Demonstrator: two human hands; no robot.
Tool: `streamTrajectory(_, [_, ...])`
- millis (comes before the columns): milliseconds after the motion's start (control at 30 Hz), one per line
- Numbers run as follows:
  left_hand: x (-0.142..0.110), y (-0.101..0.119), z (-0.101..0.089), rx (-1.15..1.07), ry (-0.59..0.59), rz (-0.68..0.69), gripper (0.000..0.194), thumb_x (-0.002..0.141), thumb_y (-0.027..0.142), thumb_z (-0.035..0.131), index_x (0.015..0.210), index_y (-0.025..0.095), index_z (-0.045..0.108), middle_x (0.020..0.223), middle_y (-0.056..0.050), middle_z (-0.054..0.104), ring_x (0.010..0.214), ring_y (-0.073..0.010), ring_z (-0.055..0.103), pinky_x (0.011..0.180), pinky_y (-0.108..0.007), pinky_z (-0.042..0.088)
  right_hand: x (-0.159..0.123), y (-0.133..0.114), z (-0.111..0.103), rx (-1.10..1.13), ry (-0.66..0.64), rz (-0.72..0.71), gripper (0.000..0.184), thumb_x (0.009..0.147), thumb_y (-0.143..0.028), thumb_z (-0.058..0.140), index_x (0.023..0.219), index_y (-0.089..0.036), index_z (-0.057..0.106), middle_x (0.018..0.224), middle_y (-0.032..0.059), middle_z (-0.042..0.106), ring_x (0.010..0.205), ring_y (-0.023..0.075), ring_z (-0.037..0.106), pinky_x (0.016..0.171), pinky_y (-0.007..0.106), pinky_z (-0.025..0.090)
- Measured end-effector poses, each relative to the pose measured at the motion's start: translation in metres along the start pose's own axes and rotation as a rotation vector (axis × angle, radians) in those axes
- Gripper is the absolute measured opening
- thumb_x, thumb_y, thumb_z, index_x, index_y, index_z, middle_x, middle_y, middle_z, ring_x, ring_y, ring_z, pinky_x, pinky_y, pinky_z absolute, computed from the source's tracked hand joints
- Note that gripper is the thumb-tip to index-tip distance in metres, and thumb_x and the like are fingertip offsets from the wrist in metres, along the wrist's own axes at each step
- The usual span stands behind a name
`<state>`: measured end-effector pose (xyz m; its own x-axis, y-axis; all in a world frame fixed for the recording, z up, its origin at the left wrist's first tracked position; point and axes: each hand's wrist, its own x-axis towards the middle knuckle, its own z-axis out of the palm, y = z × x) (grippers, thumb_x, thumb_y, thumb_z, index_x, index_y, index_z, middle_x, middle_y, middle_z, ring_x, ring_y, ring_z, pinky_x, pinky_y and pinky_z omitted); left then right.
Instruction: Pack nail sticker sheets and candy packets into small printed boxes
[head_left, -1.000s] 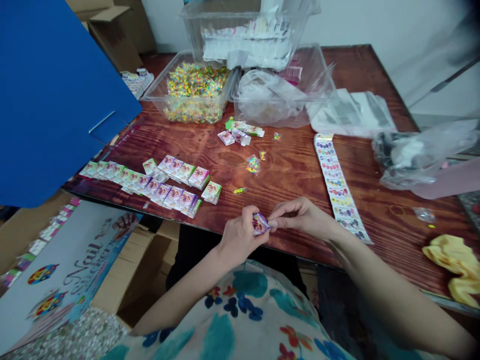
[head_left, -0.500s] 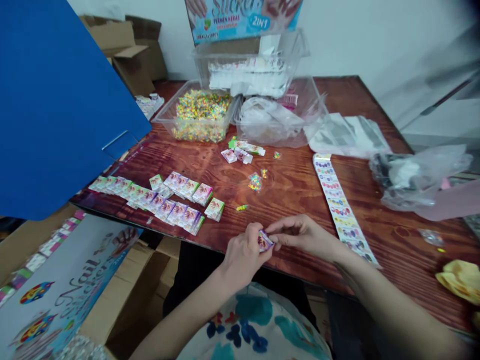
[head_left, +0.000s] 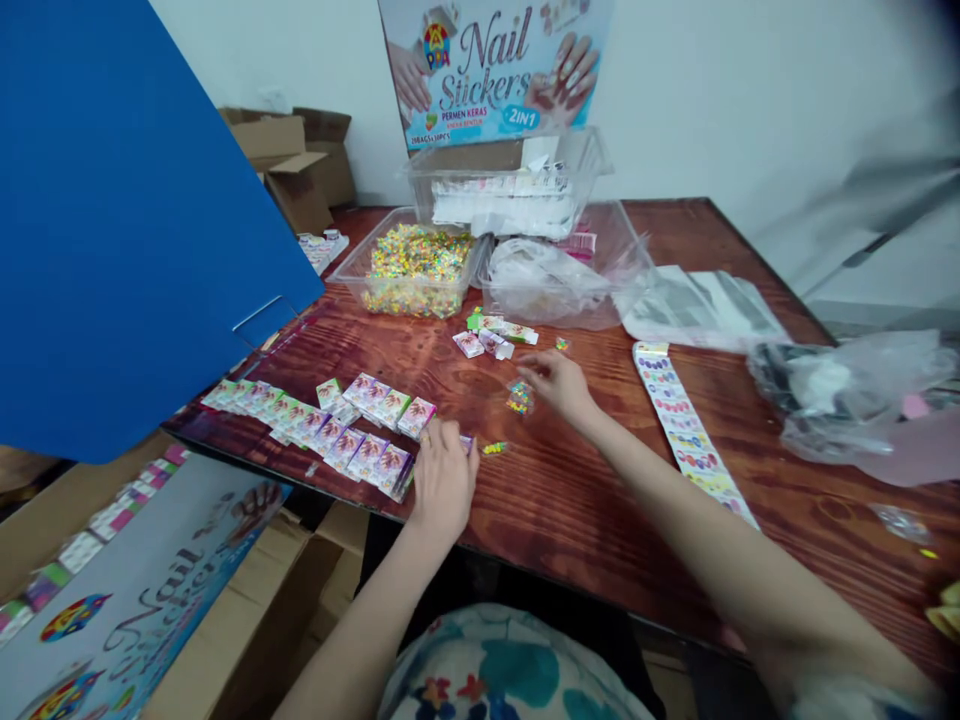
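My left hand (head_left: 444,475) is at the right end of the rows of small printed boxes (head_left: 345,445), its fingers curled over a small purple box (head_left: 466,443) that mostly hides beneath them. My right hand (head_left: 561,388) hovers over the middle of the table, fingers stretched out, with nothing visible in them. Just left of it lies a clear packet of colourful candy (head_left: 518,398). Smaller candy packets rest nearby, one yellow-green packet (head_left: 494,448) close to my left hand. Beyond my right fingertips several loose small boxes (head_left: 496,345) lie in a heap.
At the back stand a clear tub of candy packets (head_left: 420,270), a tub of plastic bags (head_left: 540,275) and a raised tub of white sheets (head_left: 495,205). A sticker strip (head_left: 686,430) lies to the right. A blue panel (head_left: 150,240) slants over the left side.
Both hands have separated. My left hand carried the purple box left to the box rows; my right hand let go of it and reached forward. The view has tilted up slightly.
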<state>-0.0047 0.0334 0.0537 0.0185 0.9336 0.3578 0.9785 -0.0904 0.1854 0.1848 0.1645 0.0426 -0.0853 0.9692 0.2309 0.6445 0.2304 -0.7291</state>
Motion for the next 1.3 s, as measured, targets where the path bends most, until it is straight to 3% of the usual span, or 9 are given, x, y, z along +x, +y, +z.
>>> streamTrajectory(133, [0.015,-0.01,0.014,0.149,-0.096,0.021,0.014,0.089,0.02,0.054,0.101,0.014,0.053,0.11,-0.016,0.054,0.098,-0.0287,0.058,0.081,-0.043,0.051,0.053,0.014,0.027,-0.052,0.063,0.02,0.024,0.073,-0.015,0.06,0.096,-0.012,0.066,0.103,0.0175,0.066,0.091,0.0299,0.061,0.083,0.041,0.046])
streamTrajectory(300, [0.016,-0.016,0.017,0.146,-0.122,0.026,0.021,0.091,0.024,0.05,0.105,0.011,0.059,0.113,-0.021,0.054,0.099,-0.0329,0.057,0.081,-0.047,0.05,0.059,0.017,0.029,-0.075,0.106,0.037,0.026,0.076,-0.009,0.046,0.097,-0.013,0.061,0.092,0.0147,0.069,0.084,0.0275,0.061,0.079,0.038,0.045])
streamTrajectory(533, [0.01,0.008,-0.005,-0.121,0.179,0.308,0.051,0.087,0.035,0.059,0.132,0.014,0.048,0.135,-0.024,0.046,0.134,-0.0422,0.036,0.102,-0.058,0.037,-0.042,-0.019,-0.031,0.067,0.04,-0.103,0.019,0.079,-0.015,0.051,0.096,-0.018,0.06,0.085,0.0036,0.066,0.075,0.0156,0.06,0.073,0.027,0.046])
streamTrajectory(667, [0.002,0.03,-0.002,-0.243,-0.01,0.524,0.046,0.084,0.013,0.054,0.13,0.02,0.048,0.125,-0.015,0.058,0.126,-0.0335,0.049,0.109,-0.057,0.031,-0.112,-0.029,-0.064,0.419,-0.251,-0.091,0.017,0.088,-0.029,0.054,0.101,-0.018,0.058,0.085,0.0023,0.065,0.073,0.0132,0.061,0.069,0.025,0.049])
streamTrajectory(733, [-0.004,0.035,0.007,-0.376,-0.141,0.48,0.04,0.081,0.007,0.051,0.119,0.019,0.052,0.108,-0.01,0.064,0.107,-0.0266,0.061,0.101,-0.048,0.043,-0.125,-0.008,-0.087,0.342,-0.375,-0.093,0.021,0.09,-0.034,0.055,0.101,-0.018,0.063,0.088,0.0038,0.068,0.081,0.0158,0.063,0.075,0.028,0.05])
streamTrajectory(867, [-0.018,0.038,0.02,-0.642,-0.228,0.217,0.024,0.081,0.017,0.053,0.104,0.019,0.053,0.096,-0.007,0.066,0.086,-0.0211,0.066,0.075,-0.033,0.053,-0.114,0.074,-0.135,-0.093,-0.09,-0.047,0.029,0.09,-0.038,0.054,0.102,-0.017,0.07,0.104,0.0127,0.069,0.1,0.0258,0.064,0.092,0.041,0.047])
streamTrajectory(1000, [-0.024,0.04,0.02,-0.767,-0.249,0.005,0.02,0.083,0.033,0.055,0.096,0.019,0.053,0.082,-0.004,0.066,0.072,-0.0187,0.065,0.068,-0.03,0.051,-0.104,0.136,-0.159,-0.368,-0.135,-0.031,0.036,0.08,-0.034,0.066,0.111,-0.016,0.071,0.127,0.0185,0.061,0.119,0.0336,0.056,0.102,0.049,0.041])
streamTrajectory(1133, [-0.027,0.043,0.018,-0.867,-0.264,-0.044,0.021,0.083,0.038,0.056,0.091,0.018,0.053,0.078,-0.002,0.064,0.068,-0.0161,0.063,0.068,-0.028,0.05,-0.103,0.147,-0.158,-0.376,-0.133,-0.039,0.025,0.082,-0.035,0.065,0.097,-0.018,0.076,0.119,0.0161,0.067,0.11,0.0315,0.061,0.1,0.049,0.041])
streamTrajectory(1300, [-0.026,0.054,0.01,-0.902,-0.263,-0.005,0.017,0.083,0.034,0.057,0.088,0.019,0.052,0.072,0.002,0.059,0.064,-0.0136,0.058,0.066,-0.025,0.048,-0.104,0.118,-0.154,-0.393,-0.002,-0.041,0.025,0.085,-0.037,0.062,0.078,-0.018,0.077,0.102,0.0157,0.072,0.101,0.0312,0.062,0.095,0.05,0.042])
